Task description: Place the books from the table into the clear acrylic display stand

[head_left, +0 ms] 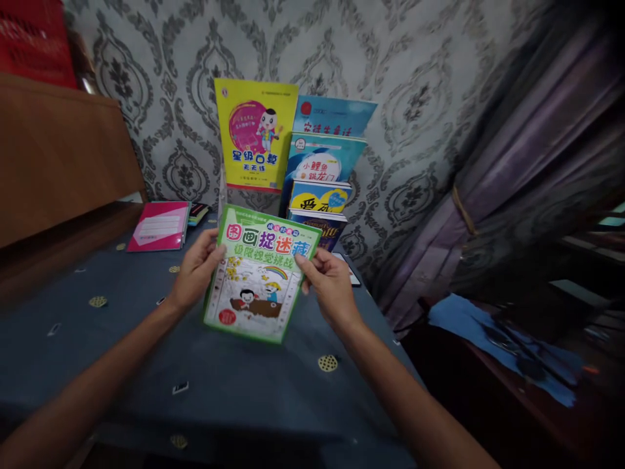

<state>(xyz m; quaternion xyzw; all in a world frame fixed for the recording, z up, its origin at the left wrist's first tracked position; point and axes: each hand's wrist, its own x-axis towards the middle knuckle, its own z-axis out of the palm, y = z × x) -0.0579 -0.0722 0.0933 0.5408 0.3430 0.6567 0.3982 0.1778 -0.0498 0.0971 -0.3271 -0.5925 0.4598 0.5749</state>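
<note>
A green-bordered picture book (258,280) is held up, tilted slightly, between my two hands above the table. My left hand (199,266) pinches its left edge, thumb on the cover. On the right edge, my right hand (332,280) grips it with the thumb in front. Behind it stands a yellow book (256,137) with a cartoon child on the cover. To its right, several upright books are stepped one in front of another: a blue book (336,116), a teal book (325,156), a yellow-and-blue book (319,197) and a dark blue book (325,225). The picture book hides what supports them.
Pink notebooks (159,226) and a small dark stack (198,213) lie at the back left of the dark cloth-covered table (122,352). A wooden panel (63,156) rises at left. Patterned wall (185,117) is behind; a purple curtain (469,176) hangs at right, near a blue cloth (488,339).
</note>
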